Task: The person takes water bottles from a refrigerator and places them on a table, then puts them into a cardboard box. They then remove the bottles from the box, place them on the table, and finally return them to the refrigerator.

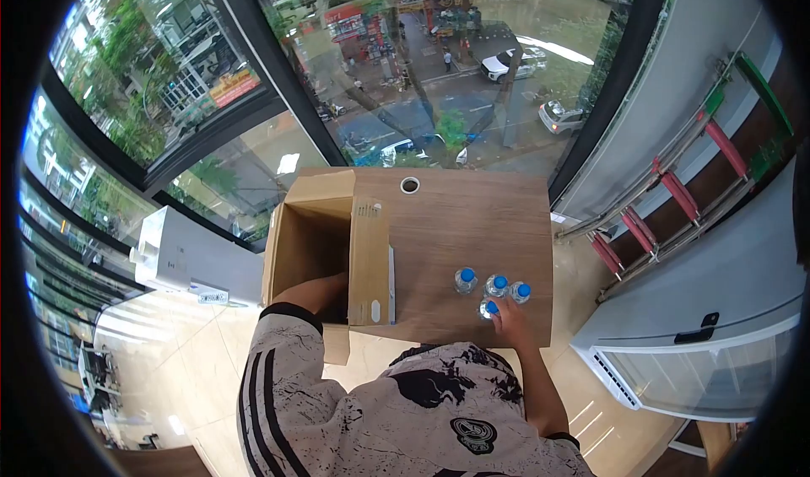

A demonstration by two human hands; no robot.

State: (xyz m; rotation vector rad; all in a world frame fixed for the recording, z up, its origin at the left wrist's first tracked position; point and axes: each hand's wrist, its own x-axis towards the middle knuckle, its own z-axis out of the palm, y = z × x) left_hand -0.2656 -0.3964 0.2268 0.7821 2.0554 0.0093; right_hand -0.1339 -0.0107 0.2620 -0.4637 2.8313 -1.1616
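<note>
An open cardboard box point(369, 262) stands at the left of the brown wooden table point(464, 215). My left forearm reaches down into it, and the hand is hidden in the dark inside. At the table's right front, several small clear bottles with blue caps stand close together. My right hand point(509, 321) has its fingers closed at the cap of the front bottle point(488, 309). Just behind that one is another bottle point(496, 286), with a further bottle point(520, 292) to its right. One bottle point(465, 280) stands a little apart on the left.
A round cable hole point(410, 186) is near the table's back edge. Left of the box stands a white appliance point(198, 253). A ladder with red steps point(680, 197) leans at the right, above a grey-white cabinet point(692, 300). Large windows rise behind the table.
</note>
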